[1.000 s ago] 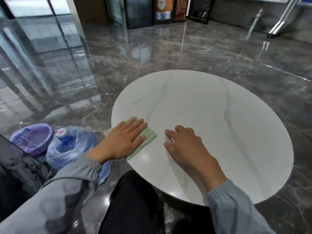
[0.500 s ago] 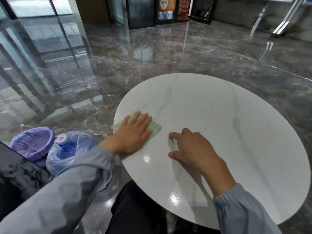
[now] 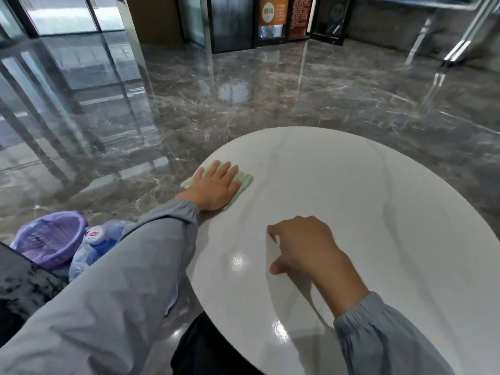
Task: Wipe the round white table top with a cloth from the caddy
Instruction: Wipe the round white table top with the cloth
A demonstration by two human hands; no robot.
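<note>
Since a second ago, your left hand (image 3: 213,186) has slid the green cloth (image 3: 244,182) farther from you along the left rim of the round white table top (image 3: 378,185), while your right hand (image 3: 303,244) has kept its place on the marble.

Head view: your left hand lies flat on the cloth, its fingers (image 3: 226,171) straight and close together, pressing down and gripping nothing. The ribbed cloth sits beneath the palm and fingers. A strip of it shows past the fingertips and along the thumb side. One corner pokes out on the little-finger side, at the very edge of the table. Your right hand rests nearer to you, well apart from the cloth. Its fingers (image 3: 273,230) are bent downward with their tips on the bare white surface and the thumb spread toward you. It holds nothing. Both grey sleeves (image 3: 121,293) reach in from the bottom of the frame.

On the dark polished floor (image 3: 270,98), out beyond the left wrist and below the table's edge, stand a purple basket (image 3: 51,236) and, just beside it, a blue water bottle (image 3: 100,246) wrapped in clear plastic. Whether the two touch cannot be told.
</note>
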